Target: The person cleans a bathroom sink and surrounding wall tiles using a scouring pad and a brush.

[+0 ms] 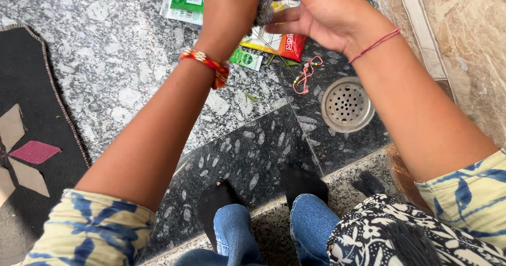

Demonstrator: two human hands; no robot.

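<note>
Two hands up top, left hand (227, 7) and right hand (321, 10) both gripping grey scrubber (265, 0), floor drain (346, 104) below

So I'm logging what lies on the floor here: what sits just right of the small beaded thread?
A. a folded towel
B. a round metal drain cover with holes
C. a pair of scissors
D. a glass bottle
B: the round perforated metal drain cover is set in the dark stone floor, right of the beaded thread.
</note>
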